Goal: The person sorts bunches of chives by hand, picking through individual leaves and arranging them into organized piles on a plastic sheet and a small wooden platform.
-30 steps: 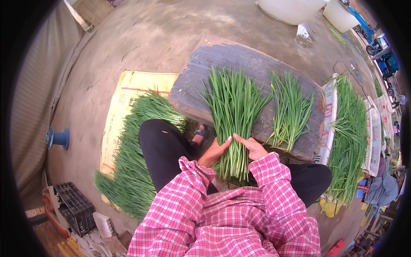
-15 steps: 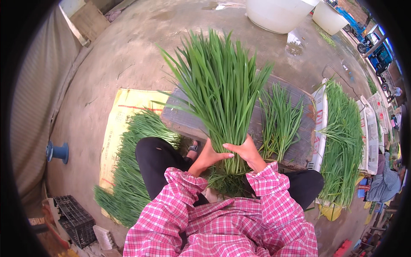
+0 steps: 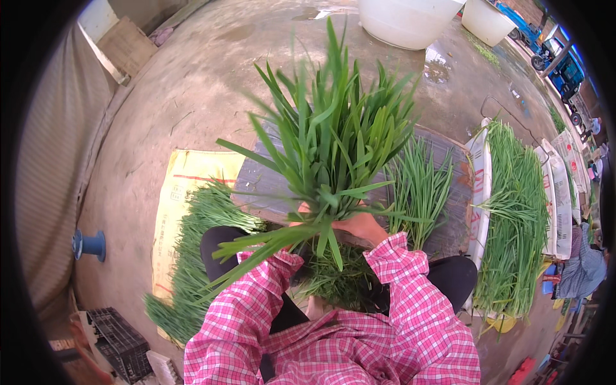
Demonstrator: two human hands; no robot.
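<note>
Hands, left hand (image 3: 301,210) mostly leaf-hidden and right hand (image 3: 360,226) opposite, clasp the bunch (image 3: 343,144) over the board's (image 3: 449,239) near edge. Its long axis stands roughly upright, tips fanning upward. Smaller bunch (image 3: 420,186) lies on the board, crate (image 3: 479,183) to its right, sack (image 3: 192,165) left.

Soft, even daylight surrounds me, casting only faint shadows. A shallow, shiny puddle (image 3: 438,66) on the grey-brown floor (image 3: 186,83) glares between one and two o'clock. In my grip, the tall bunch of flat green leaves (image 3: 340,141) blurs at its tips toward twelve. Fisheye distortion bows the striped beige cloth curtain (image 3: 58,154) at nine; the corners go black.
</note>
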